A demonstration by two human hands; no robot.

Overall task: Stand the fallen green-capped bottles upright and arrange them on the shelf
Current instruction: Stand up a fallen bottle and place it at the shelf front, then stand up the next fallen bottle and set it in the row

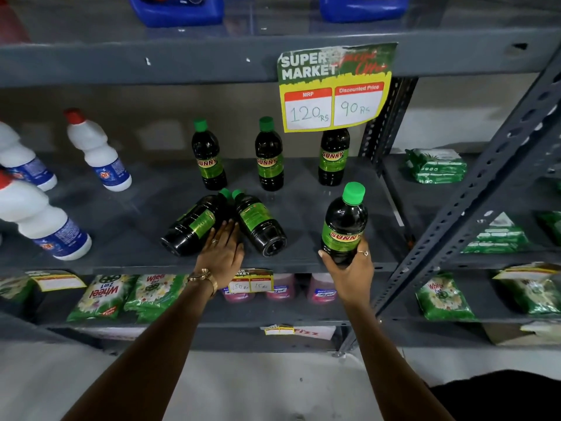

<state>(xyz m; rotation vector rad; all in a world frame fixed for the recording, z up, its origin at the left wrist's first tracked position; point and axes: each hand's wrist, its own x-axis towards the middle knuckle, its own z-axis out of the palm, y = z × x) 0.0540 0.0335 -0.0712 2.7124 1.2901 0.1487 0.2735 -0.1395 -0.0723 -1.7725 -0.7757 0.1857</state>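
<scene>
On the grey metal shelf (pixel 127 208) stand three green-capped bottles in a row at the far side: the left standing bottle (pixel 209 156), the middle standing bottle (pixel 269 154) and the right standing bottle (pixel 334 158), whose cap is hidden behind the price sign (pixel 334 89) that hangs from the shelf above. Each is filled with a very dark liquid and has a green label with the word SUNNY. Nearer to the front edge two more bottles of the same kind lie on their sides, the left fallen bottle (pixel 189 227) and the right fallen bottle (pixel 261 224); their caps point to the far side and almost touch, while their bottoms spread apart toward the near edge. The left hand (pixel 223 247) lies flat and open between these two, the fingers stretched out and resting on the left fallen bottle, not closed around it. The right hand (pixel 349 265) is closed around the lower part of the held bottle (pixel 344 221), which is upright at the near right of the shelf, in front of the right standing bottle; I cannot tell if its bottom touches the shelf. At the left of the same shelf are white bottles with red caps (pixel 97 150), full or empty I cannot tell. On the shelf below lie green detergent packets (pixel 103 296) and pink bottles (pixel 280 287)
</scene>
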